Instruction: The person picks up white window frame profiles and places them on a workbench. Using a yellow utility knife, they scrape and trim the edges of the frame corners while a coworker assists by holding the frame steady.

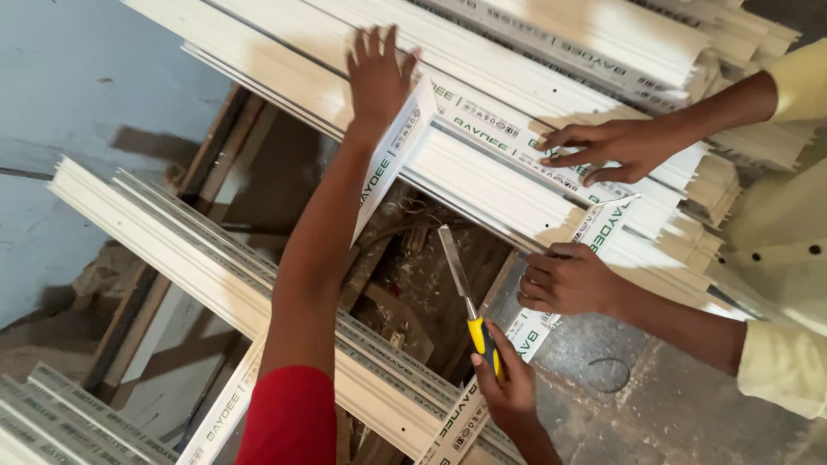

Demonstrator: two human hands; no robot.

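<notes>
The right hand (pixel 508 387) is wrapped tight round the yellow-and-black handle of a chisel (pixel 465 297), whose flat steel blade points up and away from the wearer, its tip just short of the lower edge of the white profile stack (pixel 482 181). The blade hangs over the dark gap between the stack and the long profile (pixel 258 297) that runs slantwise from the left edge down toward the bottom middle. The left hand (pixel 376 79), at the end of a bare arm coming out of a red sleeve (pixel 289 418), lies flat with fingers spread on top of the stack near its upper edge; it grips nothing, only presses, and its wrist rests against a short mitred piece (pixel 392 159) standing on edge and leaning from the stack down into the gap. On the right a second person in a pale yellow sleeve (pixel 784 362) has one hand (pixel 616 148) spread on the taped face of the stack and the other hand (pixel 568 280) closed on the end of a profile strip (pixel 530 323) at the stack's lower right corner, close beside the chisel. More cut profiles (pixel 52 422) lie at the bottom left corner, and grey floor (pixel 655 396) shows beneath the strip at the lower right
</notes>
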